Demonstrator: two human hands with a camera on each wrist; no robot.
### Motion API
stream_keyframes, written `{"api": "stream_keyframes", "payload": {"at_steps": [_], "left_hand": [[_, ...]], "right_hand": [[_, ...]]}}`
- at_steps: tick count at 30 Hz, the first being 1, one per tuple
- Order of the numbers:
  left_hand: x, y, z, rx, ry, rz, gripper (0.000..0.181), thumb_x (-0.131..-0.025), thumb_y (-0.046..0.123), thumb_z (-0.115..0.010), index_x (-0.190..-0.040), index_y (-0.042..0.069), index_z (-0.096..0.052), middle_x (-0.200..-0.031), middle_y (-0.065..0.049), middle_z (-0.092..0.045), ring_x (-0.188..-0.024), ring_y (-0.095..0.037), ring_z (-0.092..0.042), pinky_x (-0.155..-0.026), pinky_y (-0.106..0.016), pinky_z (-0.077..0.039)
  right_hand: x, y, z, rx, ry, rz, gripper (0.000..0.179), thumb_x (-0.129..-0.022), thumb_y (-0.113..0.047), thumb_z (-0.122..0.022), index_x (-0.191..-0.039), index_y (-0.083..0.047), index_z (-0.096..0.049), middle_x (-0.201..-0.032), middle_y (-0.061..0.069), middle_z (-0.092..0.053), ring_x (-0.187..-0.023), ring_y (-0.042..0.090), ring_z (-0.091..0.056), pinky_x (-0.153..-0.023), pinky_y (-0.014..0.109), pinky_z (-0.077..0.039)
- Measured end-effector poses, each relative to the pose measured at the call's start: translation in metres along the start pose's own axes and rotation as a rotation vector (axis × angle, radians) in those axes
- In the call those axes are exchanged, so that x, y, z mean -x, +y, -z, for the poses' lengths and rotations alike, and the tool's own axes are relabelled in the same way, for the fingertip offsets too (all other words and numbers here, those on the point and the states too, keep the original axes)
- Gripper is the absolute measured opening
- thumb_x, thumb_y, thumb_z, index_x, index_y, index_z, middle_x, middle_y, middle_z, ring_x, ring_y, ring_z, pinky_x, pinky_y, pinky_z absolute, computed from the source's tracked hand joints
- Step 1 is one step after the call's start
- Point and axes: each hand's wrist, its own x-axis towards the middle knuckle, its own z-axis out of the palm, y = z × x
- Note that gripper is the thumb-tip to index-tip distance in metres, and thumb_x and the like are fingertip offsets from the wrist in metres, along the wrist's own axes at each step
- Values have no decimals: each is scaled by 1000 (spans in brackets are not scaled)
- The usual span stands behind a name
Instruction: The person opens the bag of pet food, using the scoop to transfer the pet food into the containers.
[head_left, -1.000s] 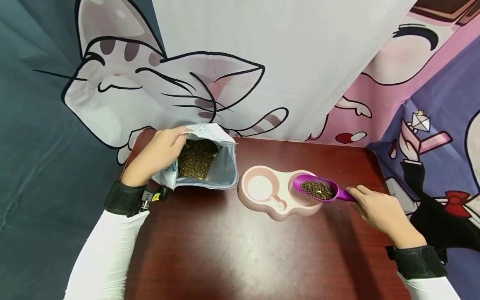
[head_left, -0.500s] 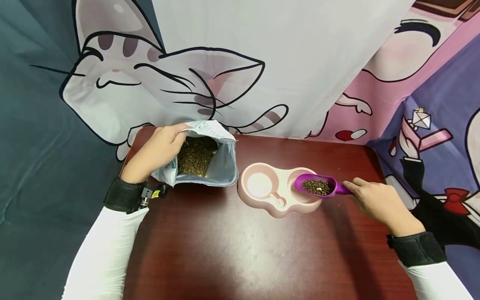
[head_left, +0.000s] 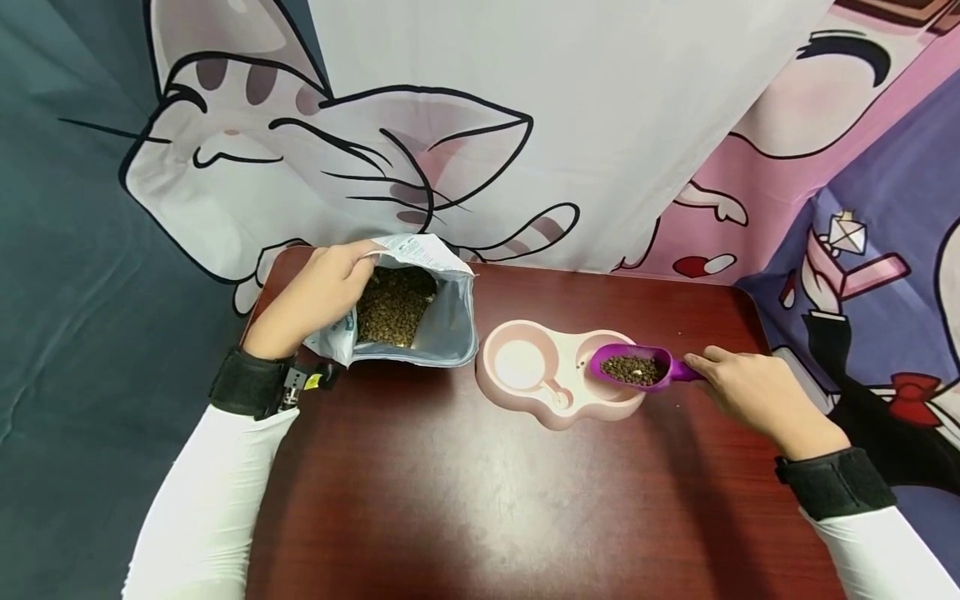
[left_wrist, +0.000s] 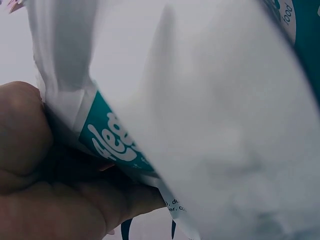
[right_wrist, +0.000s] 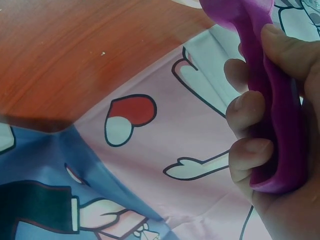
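– Printed cloth (head_left: 615, 125) hangs beyond the left hand (head_left: 318, 287) and the right hand (head_left: 757, 400). What is below them?
– Below them is a red-brown table (head_left: 420, 475), which shines toward the person.
– And what is at the left hand?
– It is a bag (head_left: 453, 321), open at the top. The left hand grips its edge between thumb and fingers.
– Which thing is between the hands?
– It is a pale pink dish (head_left: 567, 362), just beside the bag, with two round hollows and one small.
– What does the right hand do?
– It holds a purple scoop (head_left: 666, 367), fingers curled round the handle. The scoop is over the hollow nearer to this hand; if it touches, I cannot tell.
– What is inside?
– Brown pellets (head_left: 630, 369); more of them are in the bag. One pale crumb (right_wrist: 103, 53) lies on the table near the right hand.
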Motion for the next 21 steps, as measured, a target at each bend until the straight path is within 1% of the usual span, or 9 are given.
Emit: {"api": "stream_keyframes", "payload": {"at_steps": [9, 17, 21], "left_hand": [[0, 2, 1, -7, 5, 3, 43, -109, 22, -36, -142, 12, -62, -71, -6, -39, -69, -25, -46, -76, -44, -42], [1, 3, 0, -24, 10, -3, 41, -110, 21, -36, -139, 13, -64, -70, -6, -39, -69, -27, -48, -74, -43, -42], [1, 3, 0, -29, 16, -4, 41, -110, 20, -36, -140, 13, -64, -70, -5, -39, -67, -26, -46, -72, -42, -41]], "right_hand": [[-8, -1, 4, 13, -21, 24, 32, -76, -13, -88, -106, -11, -78, -77, 3, -62, -46, 22, -51, -41, 44, -45], [-13, -3, 7, 20, -63, 23, 34, -76, -15, -90, -107, -10, -78, -79, 5, -65, -49, 18, -50, -44, 42, -50], [-15, -4, 6, 24, -63, 28, 34, -75, -15, -90, -106, -10, -79, -78, 4, -64, -48, 16, -47, -42, 39, -47]]}}
